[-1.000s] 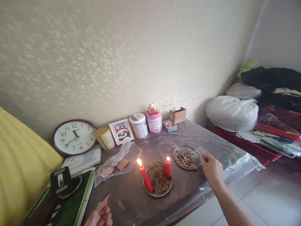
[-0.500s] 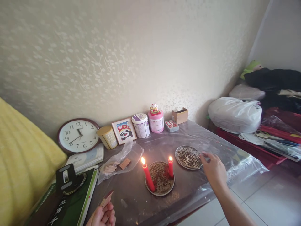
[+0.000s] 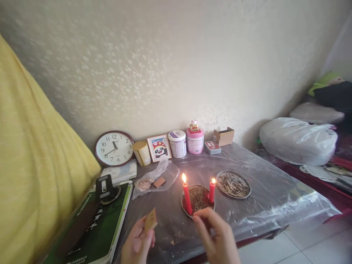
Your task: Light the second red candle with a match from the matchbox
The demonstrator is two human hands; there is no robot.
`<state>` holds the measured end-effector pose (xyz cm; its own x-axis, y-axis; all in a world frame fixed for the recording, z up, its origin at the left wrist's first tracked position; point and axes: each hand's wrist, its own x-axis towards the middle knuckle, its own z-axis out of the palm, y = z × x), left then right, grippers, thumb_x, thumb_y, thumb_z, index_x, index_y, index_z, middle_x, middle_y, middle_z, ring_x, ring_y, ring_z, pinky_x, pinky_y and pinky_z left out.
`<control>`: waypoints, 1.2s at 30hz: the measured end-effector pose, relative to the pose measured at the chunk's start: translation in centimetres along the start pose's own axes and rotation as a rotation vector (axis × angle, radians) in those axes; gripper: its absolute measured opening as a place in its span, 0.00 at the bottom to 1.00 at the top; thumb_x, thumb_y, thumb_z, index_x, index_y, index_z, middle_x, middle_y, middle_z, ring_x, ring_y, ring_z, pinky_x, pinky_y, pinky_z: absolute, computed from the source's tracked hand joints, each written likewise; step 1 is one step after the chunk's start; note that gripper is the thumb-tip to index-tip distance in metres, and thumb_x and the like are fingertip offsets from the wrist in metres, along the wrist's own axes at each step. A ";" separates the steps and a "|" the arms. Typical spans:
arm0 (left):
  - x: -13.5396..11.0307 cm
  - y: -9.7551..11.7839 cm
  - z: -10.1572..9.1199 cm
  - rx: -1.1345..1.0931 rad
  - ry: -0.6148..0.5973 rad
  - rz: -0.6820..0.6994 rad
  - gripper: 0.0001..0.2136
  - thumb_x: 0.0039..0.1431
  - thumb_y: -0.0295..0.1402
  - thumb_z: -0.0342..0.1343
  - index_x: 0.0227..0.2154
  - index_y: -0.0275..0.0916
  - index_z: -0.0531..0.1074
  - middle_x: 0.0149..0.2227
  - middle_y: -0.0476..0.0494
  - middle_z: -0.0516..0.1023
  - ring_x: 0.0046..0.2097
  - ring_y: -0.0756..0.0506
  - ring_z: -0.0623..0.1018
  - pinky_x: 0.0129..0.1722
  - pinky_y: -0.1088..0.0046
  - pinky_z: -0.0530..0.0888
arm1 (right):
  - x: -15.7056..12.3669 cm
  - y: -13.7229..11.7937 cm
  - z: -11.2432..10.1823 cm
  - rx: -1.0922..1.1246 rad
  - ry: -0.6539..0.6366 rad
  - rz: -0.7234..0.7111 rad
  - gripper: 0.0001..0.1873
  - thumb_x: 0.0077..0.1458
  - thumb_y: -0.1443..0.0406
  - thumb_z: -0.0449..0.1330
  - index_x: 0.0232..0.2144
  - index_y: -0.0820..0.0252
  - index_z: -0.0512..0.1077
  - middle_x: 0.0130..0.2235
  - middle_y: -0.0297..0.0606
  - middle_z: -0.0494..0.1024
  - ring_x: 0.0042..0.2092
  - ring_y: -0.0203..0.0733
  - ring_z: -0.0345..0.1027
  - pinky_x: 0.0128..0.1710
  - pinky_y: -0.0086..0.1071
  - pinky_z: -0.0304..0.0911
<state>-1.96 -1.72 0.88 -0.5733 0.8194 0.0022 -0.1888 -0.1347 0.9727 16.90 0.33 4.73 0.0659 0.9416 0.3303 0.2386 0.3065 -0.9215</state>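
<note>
My left hand (image 3: 139,238) grips a small tan matchbox (image 3: 151,219) between thumb and fingers, above the near edge of the table. My right hand (image 3: 216,234) is closed in a pinch just in front of the candle plate; what sits between its fingertips, if anything, is too small to make out. On the round candle plate (image 3: 198,190) stand two lit red candles, a taller left candle (image 3: 187,198) and a shorter right candle (image 3: 211,191). Right of it, a second plate (image 3: 220,186) bears a heap of used matchsticks (image 3: 234,185).
A clear plastic bag (image 3: 173,170) with another matchbox (image 3: 159,182) lies at the left. Behind stand a wall clock (image 3: 114,148), tins (image 3: 177,145), a framed picture (image 3: 160,147) and a cardboard box (image 3: 224,137). A green book (image 3: 110,216) lies beside the yellow curtain (image 3: 49,165).
My right hand has moved from the matchstick plate left and nearer, to before the candles. The matchbox in my left hand is raised and turned. The view has shifted left.
</note>
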 end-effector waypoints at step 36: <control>-0.2 -2.9 -1.3 0.336 -0.253 0.372 0.18 0.50 0.36 0.61 0.46 0.41 0.71 0.44 0.37 0.80 0.44 0.39 0.79 0.42 0.64 0.77 | -1.5 2.6 5.5 0.438 -0.268 0.347 0.18 0.47 0.61 0.58 0.40 0.65 0.69 0.42 0.54 0.78 0.44 0.54 0.74 0.41 0.43 0.69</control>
<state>-2.29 -2.23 -2.19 -0.3362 0.8642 0.3743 0.2772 -0.2890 0.9163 12.04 0.52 0.76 -0.1911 0.9815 -0.0142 -0.1764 -0.0485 -0.9831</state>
